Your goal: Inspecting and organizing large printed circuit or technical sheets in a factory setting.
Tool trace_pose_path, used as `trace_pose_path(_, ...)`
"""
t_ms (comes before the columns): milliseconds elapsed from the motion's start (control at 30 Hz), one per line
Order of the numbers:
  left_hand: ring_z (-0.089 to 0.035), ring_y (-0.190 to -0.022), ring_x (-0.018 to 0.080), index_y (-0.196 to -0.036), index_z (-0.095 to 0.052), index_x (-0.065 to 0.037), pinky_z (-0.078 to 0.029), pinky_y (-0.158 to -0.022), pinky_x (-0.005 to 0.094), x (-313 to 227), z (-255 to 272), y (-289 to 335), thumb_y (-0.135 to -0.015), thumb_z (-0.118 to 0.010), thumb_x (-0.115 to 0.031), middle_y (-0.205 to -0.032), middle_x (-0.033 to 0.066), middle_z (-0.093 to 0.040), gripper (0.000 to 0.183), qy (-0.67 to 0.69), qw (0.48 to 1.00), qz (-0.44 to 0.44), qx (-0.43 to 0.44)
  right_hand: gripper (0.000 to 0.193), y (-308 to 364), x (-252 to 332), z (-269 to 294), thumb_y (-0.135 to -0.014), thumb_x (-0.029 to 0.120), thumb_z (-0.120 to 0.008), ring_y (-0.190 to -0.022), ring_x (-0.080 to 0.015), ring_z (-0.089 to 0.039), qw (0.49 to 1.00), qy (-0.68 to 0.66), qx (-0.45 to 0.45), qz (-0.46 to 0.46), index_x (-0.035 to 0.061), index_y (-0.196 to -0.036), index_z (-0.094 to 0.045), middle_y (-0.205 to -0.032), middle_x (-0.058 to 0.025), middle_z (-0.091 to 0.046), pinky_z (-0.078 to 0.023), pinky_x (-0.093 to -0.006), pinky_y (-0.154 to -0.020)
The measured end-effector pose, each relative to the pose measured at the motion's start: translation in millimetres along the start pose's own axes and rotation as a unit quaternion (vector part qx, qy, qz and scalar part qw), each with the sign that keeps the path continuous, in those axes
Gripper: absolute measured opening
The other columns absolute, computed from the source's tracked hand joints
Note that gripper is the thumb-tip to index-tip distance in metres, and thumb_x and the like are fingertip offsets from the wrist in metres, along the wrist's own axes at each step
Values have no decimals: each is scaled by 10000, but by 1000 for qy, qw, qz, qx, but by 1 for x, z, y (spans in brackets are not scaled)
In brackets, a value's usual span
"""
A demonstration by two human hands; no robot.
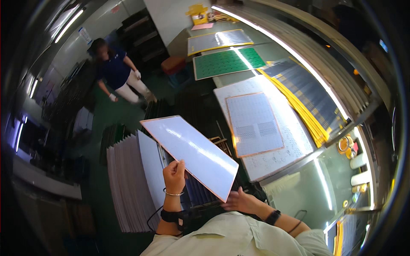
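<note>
My left hand (174,176) pinches the near left edge of a glossy white panel (192,151) with a thin copper-coloured border, thumb on its top face. The panel is tilted in front of my body. By its lowest corner is my right hand (241,200), slightly blurred, with fingers stretched toward the corner and thumb apart; whether it touches the panel I cannot tell. To the left of my left hand, several similar pale panels (128,183) stand upright in a row. Dark slots of a rack (198,190) show partly beneath the held panel.
On the right, a bench bears a white board (299,145) with a copper-edged printed panel (255,123) on it. Yellow-edged dark sheets (299,94), a green panel (228,63) and a grey yellow-edged sheet (220,41) lie beyond. A gloved person (117,70) stands far left, near a stool (174,66).
</note>
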State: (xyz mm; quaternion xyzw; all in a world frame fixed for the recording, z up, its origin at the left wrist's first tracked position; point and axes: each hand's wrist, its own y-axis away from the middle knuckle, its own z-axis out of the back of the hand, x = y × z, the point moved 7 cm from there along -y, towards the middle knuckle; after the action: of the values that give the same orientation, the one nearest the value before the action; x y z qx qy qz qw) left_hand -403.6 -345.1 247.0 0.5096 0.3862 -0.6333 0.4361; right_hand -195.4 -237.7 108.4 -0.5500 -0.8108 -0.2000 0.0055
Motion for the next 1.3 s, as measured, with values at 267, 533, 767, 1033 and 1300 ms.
trace_pose_path(267, -418, -350, 69, -642, -514, -39, -327, -329, 191, 7, -66, 77, -860, -531, -176, -497, 41, -517, 258, 139, 987, 46, 67, 396, 65, 72, 9, -836, 58, -505, -1051, -224, -474, 951, 4, -131, 281, 38, -1212, -381, -1141, -91, -485, -384, -372, -909)
trace_pose_path(533, -524, -1001, 238, -913, -574, -30, -424, -839, 330, 106, -200, 176, -884, -468, -332, -1045, 93, -567, 321, 355, 747, 388, 407, 318, 280, 11, 105, -792, 3, -552, -989, -195, -523, 869, 95, -272, 402, 5, -1105, -496, -1056, -72, -552, -405, -336, -866)
trace_pose_path(767, -566, -929, 257, -1024, -497, -72, -452, -808, 409, 200, -263, 195, -917, -391, -304, -1007, 106, -580, 277, 206, 711, 497, 453, 338, 360, -95, 159, -817, 23, -509, -986, -204, -522, 814, -13, -403, 418, -32, -1145, -443, -1074, -98, -543, -405, -344, -876)
trace_pose_path(1033, -572, -930, 233, -1055, -490, -61, -463, -778, 367, 201, -291, 236, -917, -407, -251, -985, 86, -571, 250, 81, 712, 484, 502, 307, 375, -150, 188, -828, 55, -517, -945, -181, -540, 766, -81, -451, 451, -11, -1121, -454, -1058, -90, -551, -429, -322, -842)
trace_pose_path(1300, -591, -891, 213, -1049, -511, -42, -482, -717, 313, 199, -284, 242, -904, -434, -284, -987, 84, -588, 293, 20, 697, 472, 540, 261, 377, -166, 196, -841, 91, -511, -895, -166, -542, 737, -108, -497, 446, -17, -1075, -475, -1002, -85, -560, -436, -302, -780)
